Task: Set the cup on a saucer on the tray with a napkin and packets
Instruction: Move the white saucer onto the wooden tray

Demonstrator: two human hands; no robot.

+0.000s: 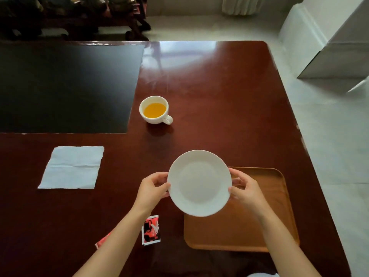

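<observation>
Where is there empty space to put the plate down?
The wooden tray under the saucer is bare. The table is open right of the cup and between the napkin and the left hand. It is most crowded near the packets.

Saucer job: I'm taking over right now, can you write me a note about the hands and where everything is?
Hands: left hand and right hand both grip the white saucer by its rim, above the left end of the tray.
Things: the cup of orange drink stands on the table, beyond the saucer. The napkin lies flat to the left. The red packets lie left of the tray.
Done: saucer picked up.
Left: set the saucer on the tray, cup on saucer, then add napkin and packets.
</observation>
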